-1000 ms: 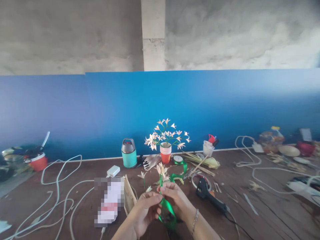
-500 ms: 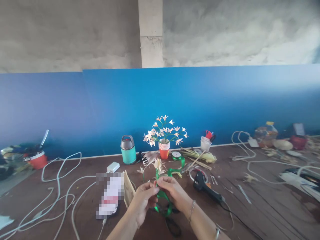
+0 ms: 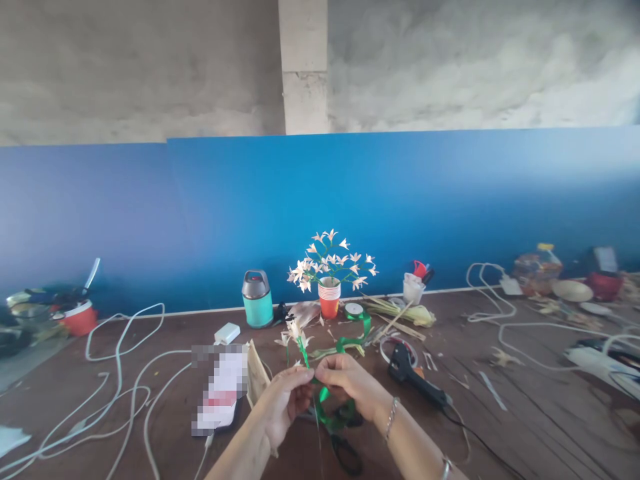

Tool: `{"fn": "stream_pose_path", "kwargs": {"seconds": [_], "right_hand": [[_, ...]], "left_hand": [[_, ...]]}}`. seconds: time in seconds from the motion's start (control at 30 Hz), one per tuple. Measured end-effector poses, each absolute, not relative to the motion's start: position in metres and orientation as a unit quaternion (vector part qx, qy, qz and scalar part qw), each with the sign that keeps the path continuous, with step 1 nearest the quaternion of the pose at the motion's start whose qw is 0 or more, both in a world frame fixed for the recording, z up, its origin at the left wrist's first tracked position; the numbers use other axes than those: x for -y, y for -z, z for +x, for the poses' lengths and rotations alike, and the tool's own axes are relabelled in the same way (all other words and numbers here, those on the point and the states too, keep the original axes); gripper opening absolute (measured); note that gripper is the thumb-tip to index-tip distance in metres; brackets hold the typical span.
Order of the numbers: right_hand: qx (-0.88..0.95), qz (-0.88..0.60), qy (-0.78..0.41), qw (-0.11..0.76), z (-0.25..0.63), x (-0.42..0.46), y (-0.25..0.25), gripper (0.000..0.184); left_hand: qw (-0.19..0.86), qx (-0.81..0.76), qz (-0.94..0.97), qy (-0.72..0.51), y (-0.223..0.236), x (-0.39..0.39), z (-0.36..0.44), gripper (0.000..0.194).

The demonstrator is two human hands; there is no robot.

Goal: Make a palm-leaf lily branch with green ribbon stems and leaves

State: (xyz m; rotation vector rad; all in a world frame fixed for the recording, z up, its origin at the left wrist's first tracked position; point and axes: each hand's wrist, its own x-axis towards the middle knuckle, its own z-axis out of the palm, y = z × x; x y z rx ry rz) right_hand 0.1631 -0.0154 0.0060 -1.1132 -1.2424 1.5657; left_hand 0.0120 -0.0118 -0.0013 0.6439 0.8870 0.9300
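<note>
My left hand (image 3: 283, 403) is closed, thumb and fingers pinching the green-wrapped stem of a pale artificial flower (image 3: 296, 331), which leans to the left. Close by on its right, my right hand (image 3: 357, 387) pinches a green ribbon (image 3: 327, 420) beside the stem. Loops of this ribbon hang below the fingers. Under them on the table lies a black scissors handle (image 3: 347, 455), partly covered. Behind the hands, an orange-and-white paper cup (image 3: 329, 303) holds many similar white flowers (image 3: 340, 260) on green stems.
A ribbon roll (image 3: 353, 309) and dry husks (image 3: 400, 310) lie behind. On the right is a black glue gun (image 3: 417, 380) with its cord. A phone (image 3: 220, 393), white cables (image 3: 117, 353) and a teal lantern-shaped device (image 3: 258, 307) are on the left.
The flower has tipped from nearly upright toward the left. My hands have drawn slightly apart, the right one moving a little to the right.
</note>
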Motion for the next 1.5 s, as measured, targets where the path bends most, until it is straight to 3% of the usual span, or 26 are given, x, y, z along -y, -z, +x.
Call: {"fn": "stream_pose_path", "kwargs": {"seconds": [0.37,1.17,1.5], "right_hand": [[0.57,-0.423,-0.581,0.398,0.172,0.013,-0.005,0.039],[0.522,-0.356,-0.664,0.4,0.173,0.012,-0.004,0.037],[0.425,-0.225,-0.752,0.45,0.161,0.014,0.008,0.02]], "left_hand": [[0.783,-0.393,0.285,-0.39,-0.002,0.016,0.011,0.012],[0.775,-0.341,0.315,-0.429,0.0,0.015,0.012,0.024],[0.819,-0.299,0.325,-0.367,0.001,0.016,0.008,0.025]]}}
